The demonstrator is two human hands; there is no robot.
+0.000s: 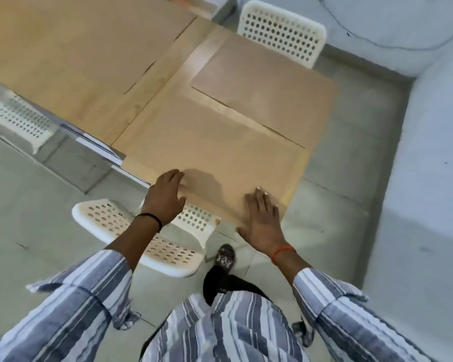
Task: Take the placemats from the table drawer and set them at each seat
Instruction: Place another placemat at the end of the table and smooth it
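Grey floor tiles (24, 205) and a pale wall (429, 126) frame what we look down on: a light wooden table (152, 82) running away to the upper left. We count three tan placemats on it. One placemat (209, 158) lies at the near end, in front of the white perforated chair (141, 231) that stands tucked against the table's edge. A second placemat (264, 84) lies at the far right corner, before another white chair (283, 32), and its near edge overlaps the first. A third placemat (71, 45) covers the far left stretch of the tabletop, close to a third white chair (19, 121) standing off the left side.

We see both hands laid on the near placemat. Our left hand (166, 197) rests at its near left edge with fingers extended and slightly spread, gripping nothing; a black band circles that wrist. Our right hand (262, 220) lies flat near the mat's near right corner, fingers straight and together, palm down, with an orange thread at the wrist. Striped sleeves (76, 304) cover both forearms, and a patterned slipper (225, 257) shows on the floor between chair and table corner.
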